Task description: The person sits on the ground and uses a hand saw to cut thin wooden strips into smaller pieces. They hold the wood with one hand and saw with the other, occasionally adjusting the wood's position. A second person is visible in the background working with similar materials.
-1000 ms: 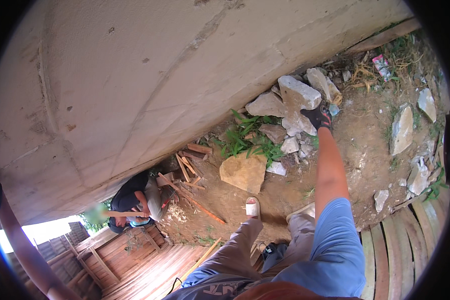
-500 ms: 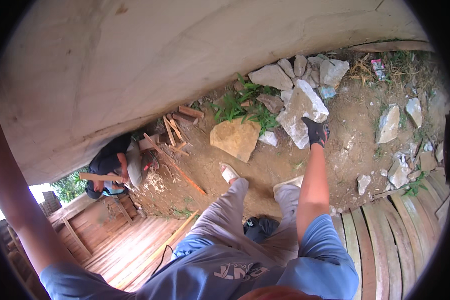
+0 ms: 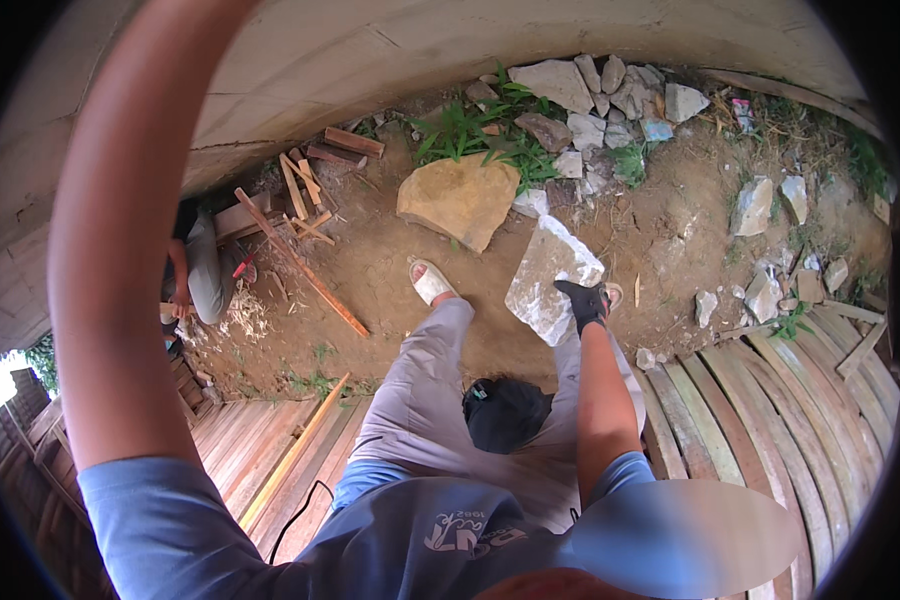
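Note:
A flat, angular grey-white stone [image 3: 545, 275] is tilted in front of my right leg. My right hand [image 3: 585, 303], in a dark glove, is closed on its right edge. The foot behind it is partly hidden by the stone. My left arm reaches up across the left side and passes out at the top edge, so my left hand is out of sight. Left of the held stone lies a large yellow-brown stone [image 3: 460, 200] on the dirt, close to my sandalled left foot [image 3: 430, 280].
Several pale rocks [image 3: 555, 85] lie along the wall [image 3: 390, 50], with more rocks [image 3: 753, 207] at right. Wood offcuts [image 3: 305, 190] and a long strip [image 3: 305, 265] lie at left near a crouching person [image 3: 205, 265]. Planks [image 3: 760, 430] lie at lower right. A black bundle [image 3: 505, 413] sits between my legs.
The gripped stone has come away from the rock pile toward my right leg. My left arm has swung right and upward across the view. The view has shifted.

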{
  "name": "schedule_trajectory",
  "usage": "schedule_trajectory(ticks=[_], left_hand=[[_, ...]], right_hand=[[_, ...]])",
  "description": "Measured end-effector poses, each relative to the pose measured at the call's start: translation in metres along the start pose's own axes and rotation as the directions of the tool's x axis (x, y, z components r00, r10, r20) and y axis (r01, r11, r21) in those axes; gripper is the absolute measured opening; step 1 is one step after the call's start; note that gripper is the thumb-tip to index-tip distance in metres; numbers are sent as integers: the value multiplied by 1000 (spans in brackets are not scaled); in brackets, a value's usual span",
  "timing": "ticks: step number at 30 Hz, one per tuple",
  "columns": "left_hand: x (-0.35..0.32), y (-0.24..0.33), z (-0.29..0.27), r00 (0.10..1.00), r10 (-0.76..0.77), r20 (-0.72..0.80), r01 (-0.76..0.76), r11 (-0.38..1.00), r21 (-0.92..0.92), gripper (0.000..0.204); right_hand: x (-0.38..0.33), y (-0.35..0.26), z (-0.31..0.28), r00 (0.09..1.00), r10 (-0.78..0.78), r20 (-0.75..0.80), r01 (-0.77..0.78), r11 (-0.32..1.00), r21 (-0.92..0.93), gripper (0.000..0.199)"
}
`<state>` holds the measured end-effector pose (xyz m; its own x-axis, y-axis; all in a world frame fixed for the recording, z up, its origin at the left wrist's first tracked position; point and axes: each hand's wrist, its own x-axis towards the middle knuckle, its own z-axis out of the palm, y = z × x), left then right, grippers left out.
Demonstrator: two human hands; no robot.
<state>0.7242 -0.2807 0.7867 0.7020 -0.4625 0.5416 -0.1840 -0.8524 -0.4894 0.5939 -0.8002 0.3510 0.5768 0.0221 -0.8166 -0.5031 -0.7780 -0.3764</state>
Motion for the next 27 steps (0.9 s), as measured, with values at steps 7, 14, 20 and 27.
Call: schedule_trajectory(ticks=[7,14,20,27], left_hand=[[-483,207,-96,-328,-176,928,736,569,368,72],[-624,401,-166,-534,366,762,845,274,459,67],[-685,484,-187,-323,409,854,939,24,344,48],[-738,509,-195,-384,211,899,875,-226,427,43]], right_hand=[[10,-53,121,965,-138,223,212,910,-355,85],[120,-132,231,892,-275,358,445,669,-595,110],[195,-117,263,809,-323,492,505,810,-299,103],[152,-120,289,924,-343,169,363,649,-669,113]])
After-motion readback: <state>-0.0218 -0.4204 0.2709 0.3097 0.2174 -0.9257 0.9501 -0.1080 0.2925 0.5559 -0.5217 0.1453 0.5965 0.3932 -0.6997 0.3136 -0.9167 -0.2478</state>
